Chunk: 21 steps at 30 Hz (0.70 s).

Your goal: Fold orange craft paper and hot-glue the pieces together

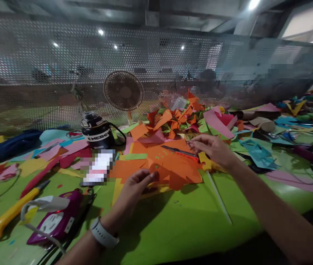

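Observation:
Pinched between thumb and fingers of my left hand (140, 180) is a folded piece of orange paper (163, 171), with a small green dot near my thumb. My right hand (207, 147) hovers over the right side of a stack of orange sheets (142, 145). Its fingertips are closed together, and I cannot make out what, if anything, is in them. Just left of those fingertips lies a utility knife (180, 151) with an orange-red edge. Small green bits (160, 154) are scattered on the orange sheet. A yellow piece (204, 160) sits below my right hand.
A pale stick (219, 197) lies on the green tabletop (178, 228). To the left are a phone (99, 167), a dark bottle (97, 132), a purple power strip (58, 217) and a yellow-handled tool (14, 211). Paper scraps (175, 117) and a fan (123, 91) are behind.

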Available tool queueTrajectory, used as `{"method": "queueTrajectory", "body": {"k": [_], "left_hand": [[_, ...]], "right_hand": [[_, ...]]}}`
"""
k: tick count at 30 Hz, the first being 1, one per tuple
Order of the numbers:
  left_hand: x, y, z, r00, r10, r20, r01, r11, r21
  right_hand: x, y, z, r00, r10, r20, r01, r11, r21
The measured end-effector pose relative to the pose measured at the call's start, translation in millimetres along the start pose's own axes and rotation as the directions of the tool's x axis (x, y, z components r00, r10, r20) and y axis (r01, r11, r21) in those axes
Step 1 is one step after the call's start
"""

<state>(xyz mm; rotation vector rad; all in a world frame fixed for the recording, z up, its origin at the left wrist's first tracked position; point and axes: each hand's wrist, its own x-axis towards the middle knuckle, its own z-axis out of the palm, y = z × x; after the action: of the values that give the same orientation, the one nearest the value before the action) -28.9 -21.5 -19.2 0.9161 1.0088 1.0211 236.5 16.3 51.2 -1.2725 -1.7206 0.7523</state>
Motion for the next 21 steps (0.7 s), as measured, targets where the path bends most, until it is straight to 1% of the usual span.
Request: {"method": "queueTrajectory", "body": {"k": [2,3,5,6,8,10,12,15,18,21], "left_hand": [[1.6,-1.0,-2.6,1.000,0.010,-0.014,-0.010,1.000,-0.009],[2.4,-1.5,-3.9,0.999,0.022,-0.029,-0.022,1.000,-0.005],[3.8,-2.6,-6.5,0.997,0.054,-0.051,-0.052,0.998,0.027],[4.4,-2.9,-7.5,0.995,0.070,-0.074,-0.066,0.996,0.057],[5.4,-2.7,-8.8,0.989,0.096,-0.115,-0.085,0.992,0.095],[5.5,-1.3,-8.7,0.987,0.094,-0.134,-0.083,0.993,0.080],[4.7,0.7,-7.6,0.990,0.073,-0.122,-0.070,0.997,0.033],[3.3,2.6,-5.7,0.993,0.051,-0.108,-0.053,0.998,-0.018],[3.2,1.9,-5.5,0.988,0.042,-0.146,-0.049,0.998,-0.045],[4.9,-0.3,-6.7,0.982,0.050,-0.183,-0.063,0.996,-0.069]], "right_hand": [[-8.2,11.4,-19.9,0.999,0.038,0.035,-0.029,0.976,-0.215],[-14.4,17.6,-28.0,0.997,0.058,0.056,-0.034,0.934,-0.356],[-29.0,29.2,-39.4,0.991,0.093,0.101,-0.016,0.805,-0.593],[-36.2,34.0,-42.5,0.985,0.121,0.126,-0.003,0.735,-0.678],[-48.0,41.1,-43.6,0.971,0.183,0.156,0.011,0.614,-0.789],[-54.4,45.8,-39.6,0.961,0.236,0.147,0.001,0.526,-0.850],[-55.7,49.4,-33.4,0.958,0.257,0.124,-0.017,0.484,-0.875],[-53.2,55.3,-25.3,0.964,0.249,0.099,-0.031,0.471,-0.881],[-51.6,62.3,-22.2,0.980,0.196,0.043,-0.055,0.467,-0.882],[-51.1,68.9,-25.1,0.990,0.137,-0.010,-0.078,0.494,-0.866]]}}
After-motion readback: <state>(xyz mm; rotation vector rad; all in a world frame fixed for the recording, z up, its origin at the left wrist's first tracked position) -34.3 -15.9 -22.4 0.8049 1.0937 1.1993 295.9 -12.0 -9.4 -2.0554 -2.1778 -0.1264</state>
